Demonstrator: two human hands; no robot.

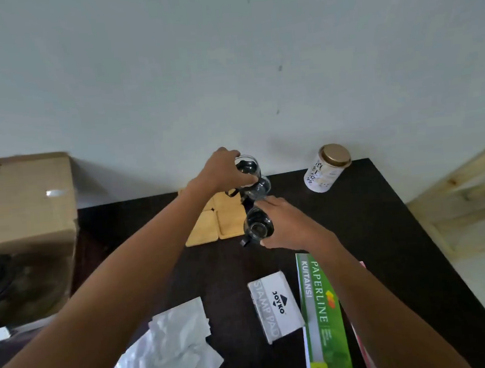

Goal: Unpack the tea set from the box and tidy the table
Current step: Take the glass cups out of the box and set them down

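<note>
Glass cups (256, 188) with black handles are lifted in a row above the tan coasters (215, 223) on the dark desk (370, 232). Left hand (223, 171) grips the far cup; right hand (285, 224) grips the nearest, partly hiding it. Cardboard box (25, 201) stands left, cut off by the frame.

A single wide-angle camera on my head looks forward and down over my outstretched arms, close above the dark desk (370, 232), the pale wall (225, 54) filling its upper half.
</note>
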